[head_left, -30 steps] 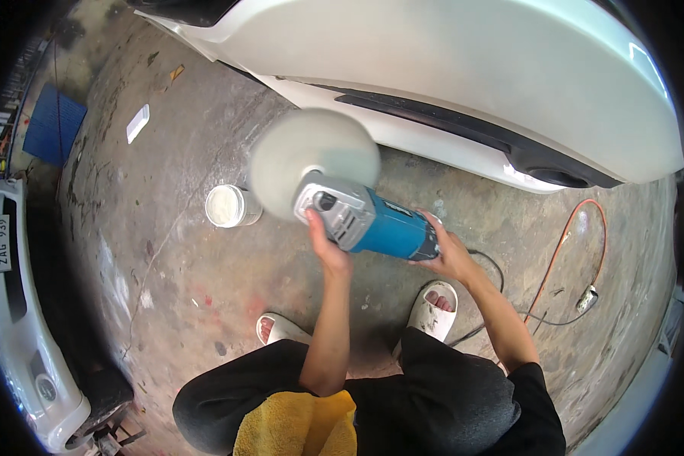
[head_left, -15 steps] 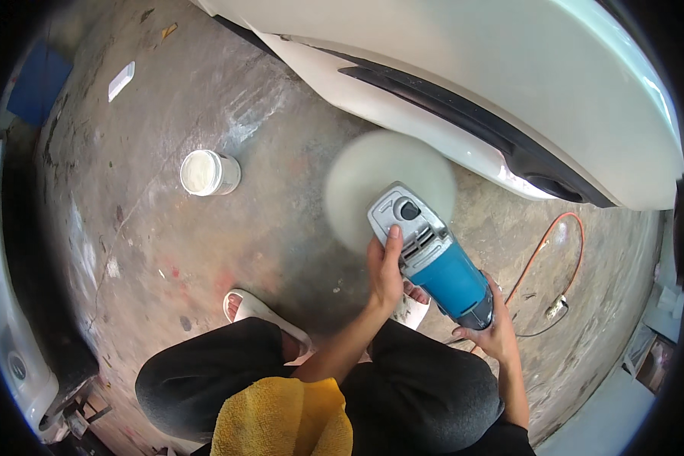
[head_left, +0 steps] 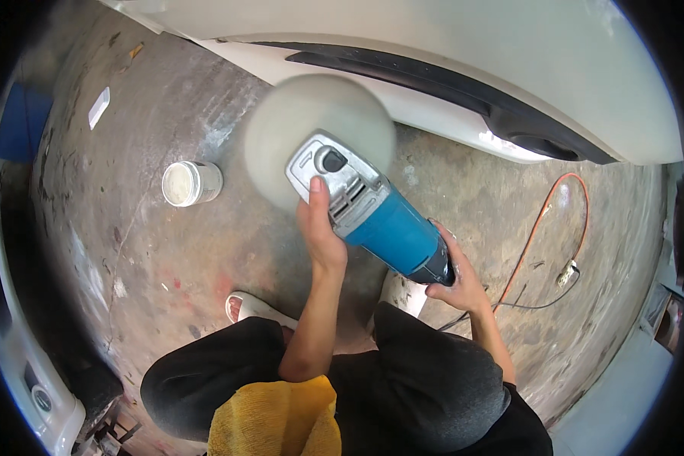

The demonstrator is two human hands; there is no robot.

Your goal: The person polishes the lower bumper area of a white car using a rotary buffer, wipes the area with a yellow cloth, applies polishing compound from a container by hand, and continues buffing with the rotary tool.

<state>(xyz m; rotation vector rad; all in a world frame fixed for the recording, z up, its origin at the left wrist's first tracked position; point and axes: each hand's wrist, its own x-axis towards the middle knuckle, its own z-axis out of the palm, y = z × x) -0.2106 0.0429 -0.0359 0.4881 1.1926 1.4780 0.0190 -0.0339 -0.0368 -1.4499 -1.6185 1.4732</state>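
Both hands hold a blue and silver power polisher [head_left: 391, 228]. Its silver head points up and left, with a round pale pad [head_left: 281, 125] under it, blurred as if spinning. My left hand [head_left: 323, 232] wraps the side of the head, thumb laid along the top. Around the dark rear end closes my right hand [head_left: 457, 277]. The pad's far edge overlaps the lower edge of a white car bumper [head_left: 433, 114] in view; whether they touch, I cannot tell. A yellow towel [head_left: 273, 418] lies at my lap.
A white tub [head_left: 192, 183] stands on the concrete floor to the left. An orange extension cord [head_left: 536, 228] loops on the right, its socket joined to a black cable. Another white vehicle [head_left: 23, 334] is at the far left. A small white tray-like piece [head_left: 99, 107] lies farther off.
The polisher and both hands have moved left and a little farther away, along the bumper. The view has shifted somewhat. The pad is blurred in both frames.
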